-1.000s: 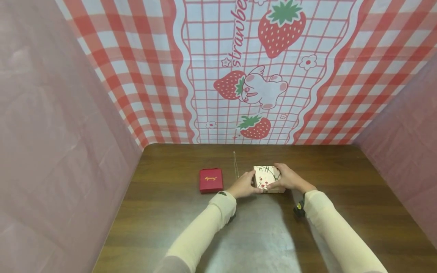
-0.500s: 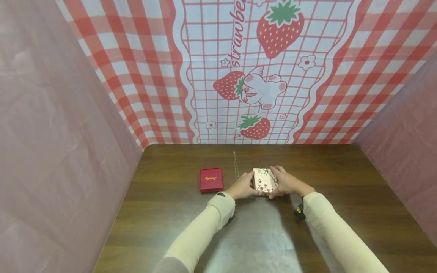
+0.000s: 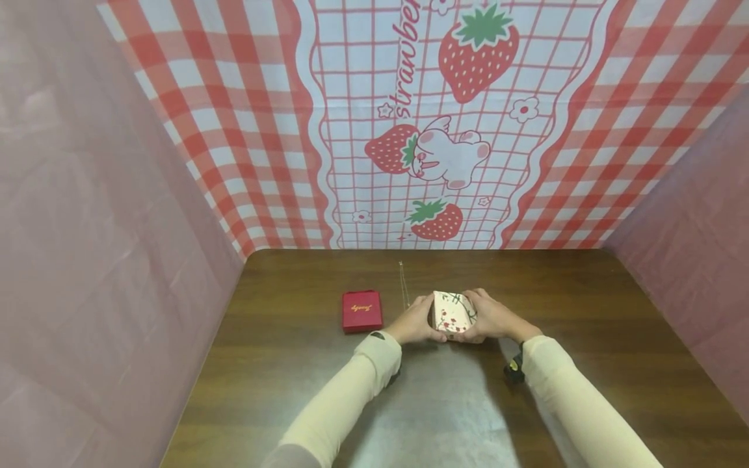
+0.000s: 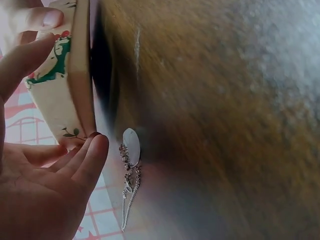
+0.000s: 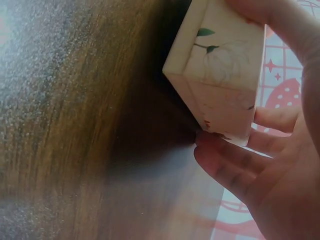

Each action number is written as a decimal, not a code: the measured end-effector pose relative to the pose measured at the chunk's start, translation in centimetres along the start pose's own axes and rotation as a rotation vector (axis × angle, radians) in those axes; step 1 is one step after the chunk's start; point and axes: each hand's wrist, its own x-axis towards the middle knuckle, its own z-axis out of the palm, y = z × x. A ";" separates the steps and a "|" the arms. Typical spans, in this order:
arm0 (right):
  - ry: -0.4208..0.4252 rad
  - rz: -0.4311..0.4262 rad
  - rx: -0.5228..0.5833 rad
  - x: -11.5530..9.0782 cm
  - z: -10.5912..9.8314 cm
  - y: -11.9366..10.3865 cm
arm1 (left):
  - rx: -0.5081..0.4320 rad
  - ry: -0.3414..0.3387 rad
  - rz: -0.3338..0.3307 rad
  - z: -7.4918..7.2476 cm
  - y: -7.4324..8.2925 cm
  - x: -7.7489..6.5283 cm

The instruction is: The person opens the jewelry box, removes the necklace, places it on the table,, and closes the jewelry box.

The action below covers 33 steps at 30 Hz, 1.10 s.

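A small cream box (image 3: 454,313) printed with red flowers and dark green stems is held between both hands near the table's middle. My left hand (image 3: 414,322) grips its left side, with the thumb at the near side. From the right, my right hand (image 3: 495,318) grips the opposite side, fingers round the far corner and thumb in front. In the right wrist view, fingertips touch the box's lower edge (image 5: 220,135). Whether the box rests on the table or hangs just above it, I cannot tell. Beside my left hand lies a thin chain necklace (image 3: 404,285) with a pale oval pendant (image 4: 131,147).
A red box (image 3: 361,312) with gold lettering lies left of the necklace on the brown wooden table (image 3: 292,377). Behind the table hangs a strawberry-print cloth (image 3: 445,156). Pink cloth walls (image 3: 105,234) stand at both sides.
The cream box has come slightly nearer to me and shifted a little. My right hand has moved its grip slightly nearer and inward; the left has barely moved. The red box and necklace stay put.
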 end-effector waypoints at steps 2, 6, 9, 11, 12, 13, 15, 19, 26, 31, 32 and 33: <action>0.001 0.001 0.011 0.0 0.0 0.0 | -0.002 -0.003 -0.007 0.0 0.0 0.0; -0.003 -0.001 0.035 -0.2 -0.1 -0.2 | 0.000 -0.001 -0.012 0.1 -0.1 -0.1; 0.000 -0.008 0.036 -0.2 -0.4 -0.4 | -0.010 0.006 -0.010 0.1 -0.2 0.0; 0.004 -0.009 0.032 -0.3 -0.6 -0.5 | -0.016 0.007 -0.009 0.1 -0.2 0.0; 0.005 -0.011 0.031 -0.3 -0.6 -0.5 | -0.020 0.008 -0.008 0.1 -0.2 0.0; 0.005 -0.011 0.030 -0.3 -0.7 -0.5 | -0.023 0.008 -0.008 0.1 -0.3 0.1; 0.005 -0.013 0.029 -0.4 -0.7 -0.5 | -0.026 0.003 -0.009 0.2 -0.3 0.1; 0.012 -0.010 0.034 -0.6 -0.7 -0.5 | -0.041 -0.007 -0.007 0.4 -0.4 0.2; 0.016 -0.006 0.043 -0.7 -0.7 -0.6 | -0.028 -0.015 -0.015 0.6 -0.6 0.5; 0.015 0.002 0.065 -0.8 -0.7 -0.5 | -0.021 -0.008 0.012 0.8 -0.8 0.8; 0.015 0.000 0.069 -0.8 -0.7 -0.5 | -0.019 -0.005 0.018 0.8 -0.9 0.8; 0.015 0.000 0.074 -0.9 -0.7 -0.5 | -0.019 0.000 0.025 0.8 -0.9 0.8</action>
